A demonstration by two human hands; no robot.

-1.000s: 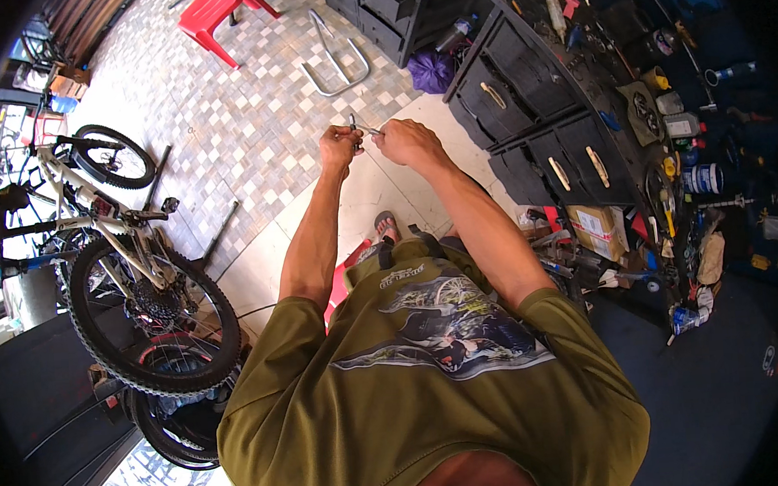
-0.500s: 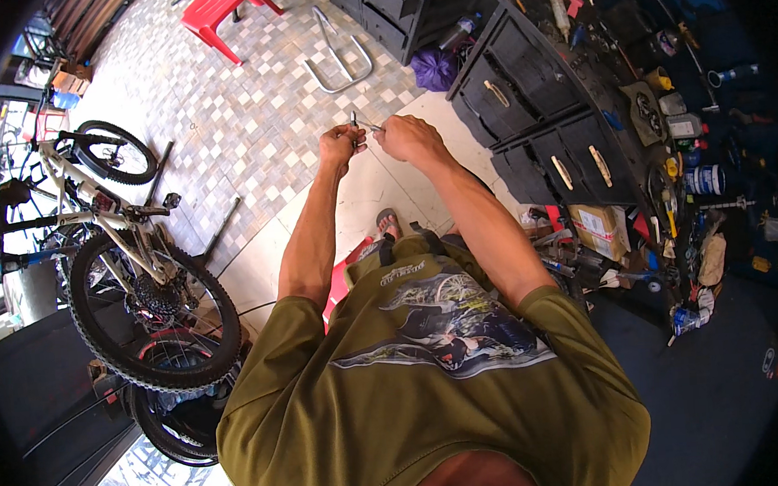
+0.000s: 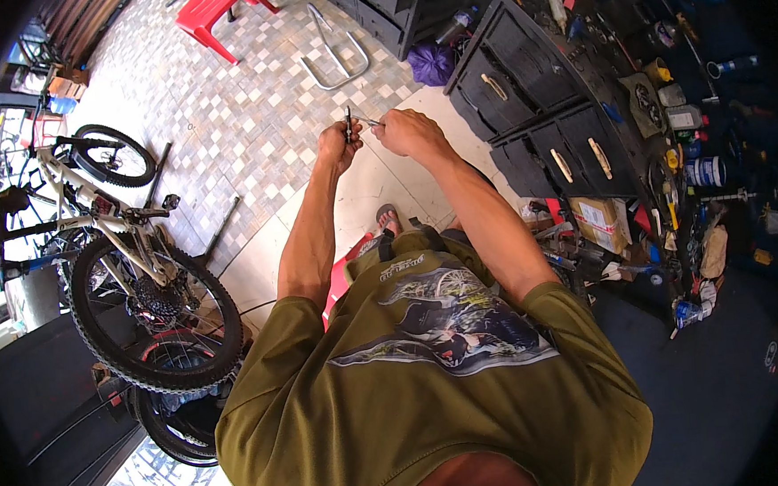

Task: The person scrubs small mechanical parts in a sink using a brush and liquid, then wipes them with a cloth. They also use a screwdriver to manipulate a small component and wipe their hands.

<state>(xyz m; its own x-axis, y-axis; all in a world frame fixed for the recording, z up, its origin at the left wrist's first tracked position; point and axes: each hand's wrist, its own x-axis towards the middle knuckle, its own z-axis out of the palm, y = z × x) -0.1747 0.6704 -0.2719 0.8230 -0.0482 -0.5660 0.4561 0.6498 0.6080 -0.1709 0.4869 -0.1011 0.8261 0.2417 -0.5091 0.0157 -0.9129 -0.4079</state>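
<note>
Both my arms reach out ahead over the floor. My left hand (image 3: pixel 339 150) is closed around a small dark metal part (image 3: pixel 348 121), slim and upright, its top standing above the fingers; its kind is too small to make out. Close beside it on the right, my right hand (image 3: pixel 413 135) pinches a thin silvery metal tool (image 3: pixel 367 121) that points left toward the dark part. The tool's tip is at or very near that part; I cannot tell whether they touch. My right palm and the tool's rear end are hidden by the fingers.
At left stands a white mountain bike (image 3: pixel 121 228). Ahead are a red plastic chair (image 3: pixel 210 18), a bent metal tube stand (image 3: pixel 338 63) and a purple bag (image 3: pixel 431 64). A dark drawer cabinet (image 3: pixel 522 83) cluttered with tools runs along the right, a cardboard box (image 3: pixel 597 223) by its foot.
My left hand has turned slightly, so more of the dark part stands upright above its fingers. My right hand stays nearly in place, still pinching the silvery tool.
</note>
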